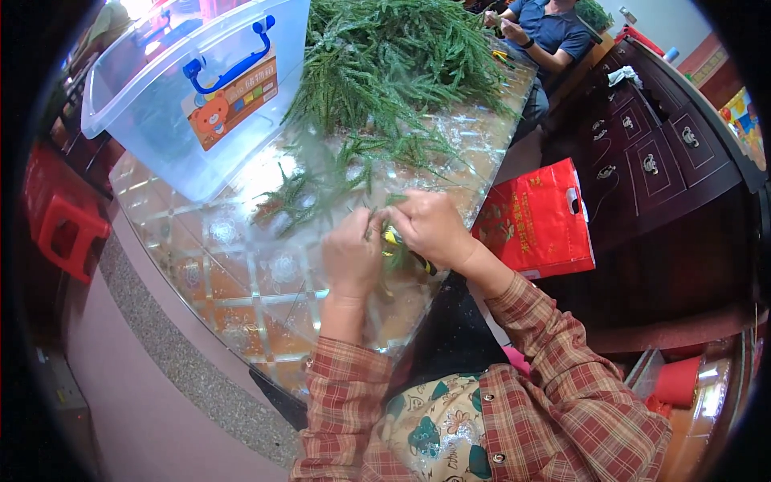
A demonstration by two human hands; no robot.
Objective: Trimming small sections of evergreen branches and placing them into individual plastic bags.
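My left hand (351,253) and my right hand (432,226) meet over the near part of the table, fingers closed and pinching together. Between their fingertips is the stem of a green artificial pine sprig (393,198), mostly hidden by the fingers. Pliers with yellow and black handles (419,259) show just below my right hand, partly covered by it; I cannot tell whether they touch it. Several loose pine sprigs (295,197) lie beyond my left hand, some of them blurred.
A big heap of pine branches (393,56) covers the far table (265,309). At the left stands a clear plastic bin (152,132) with a blue handle. A red bag (540,221) is right of the table, beside dark drawers (642,153). Another person (554,32) sits far right.
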